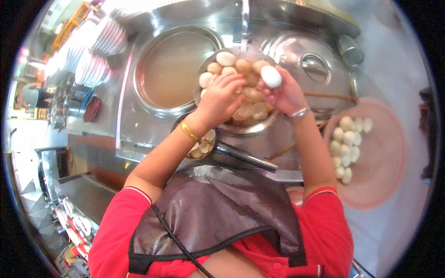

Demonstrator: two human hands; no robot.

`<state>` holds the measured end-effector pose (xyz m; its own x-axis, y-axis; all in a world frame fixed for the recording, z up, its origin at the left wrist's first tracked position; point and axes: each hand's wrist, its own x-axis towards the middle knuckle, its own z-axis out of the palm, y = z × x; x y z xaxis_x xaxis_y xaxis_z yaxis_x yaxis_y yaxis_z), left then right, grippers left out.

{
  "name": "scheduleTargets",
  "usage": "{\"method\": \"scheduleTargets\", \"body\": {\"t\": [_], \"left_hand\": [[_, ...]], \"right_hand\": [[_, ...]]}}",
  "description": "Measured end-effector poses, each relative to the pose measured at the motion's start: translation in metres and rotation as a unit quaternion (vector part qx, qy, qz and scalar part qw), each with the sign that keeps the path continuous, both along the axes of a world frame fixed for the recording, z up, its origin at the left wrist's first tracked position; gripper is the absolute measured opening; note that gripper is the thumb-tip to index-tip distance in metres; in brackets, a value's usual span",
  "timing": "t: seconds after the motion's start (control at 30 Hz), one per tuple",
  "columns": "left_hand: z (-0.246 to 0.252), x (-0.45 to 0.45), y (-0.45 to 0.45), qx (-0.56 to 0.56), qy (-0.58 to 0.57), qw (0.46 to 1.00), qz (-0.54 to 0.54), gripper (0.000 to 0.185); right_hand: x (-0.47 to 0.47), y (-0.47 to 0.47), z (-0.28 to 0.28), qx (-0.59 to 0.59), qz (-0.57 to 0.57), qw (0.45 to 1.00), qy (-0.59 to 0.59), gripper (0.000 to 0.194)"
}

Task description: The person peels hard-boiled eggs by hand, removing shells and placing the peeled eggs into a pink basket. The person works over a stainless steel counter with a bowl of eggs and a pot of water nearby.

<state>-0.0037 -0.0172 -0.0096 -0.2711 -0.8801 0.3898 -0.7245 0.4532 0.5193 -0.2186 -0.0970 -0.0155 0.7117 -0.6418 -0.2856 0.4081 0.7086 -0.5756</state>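
Observation:
A smooth white egg (270,76) rests in the fingers of my right hand (286,92), over the right side of a round metal bowl (255,129). My left hand (222,97) hovers over the bowl's left part, palm down, fingers slightly spread, with nothing plainly held. Several brown and pale eggs (225,59) lie in water in the bowl, beneath a running metal faucet (245,21). Below my left wrist, a small pan (196,158) holds cracked eggshells (204,147); its dark handle (247,158) points right. Pale eggs (348,138) sit in a pink plastic basin (389,166) at the right.
A large round pot of cloudy liquid (177,69) stands left of the bowl. A domed metal lid (299,52) lies at the right, near a metal cup (351,50). Stacked plates (92,67) stand at the upper left. A person (32,95) is far off left.

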Motion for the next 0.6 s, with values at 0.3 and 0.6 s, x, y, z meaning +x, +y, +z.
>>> {"method": "scheduleTargets", "body": {"t": [0.3, 0.6], "left_hand": [[0.006, -0.011, 0.004, 0.009, -0.058, 0.998, -0.035, 0.037], [0.006, -0.012, 0.004, -0.058, -0.102, 0.993, -0.035, 0.032]], "right_hand": [[-0.097, 0.084, 0.028, -0.103, -0.324, 0.933, 0.115, 0.041], [-0.165, 0.105, 0.053, -0.418, -0.306, 0.389, 0.762, 0.031]]}}
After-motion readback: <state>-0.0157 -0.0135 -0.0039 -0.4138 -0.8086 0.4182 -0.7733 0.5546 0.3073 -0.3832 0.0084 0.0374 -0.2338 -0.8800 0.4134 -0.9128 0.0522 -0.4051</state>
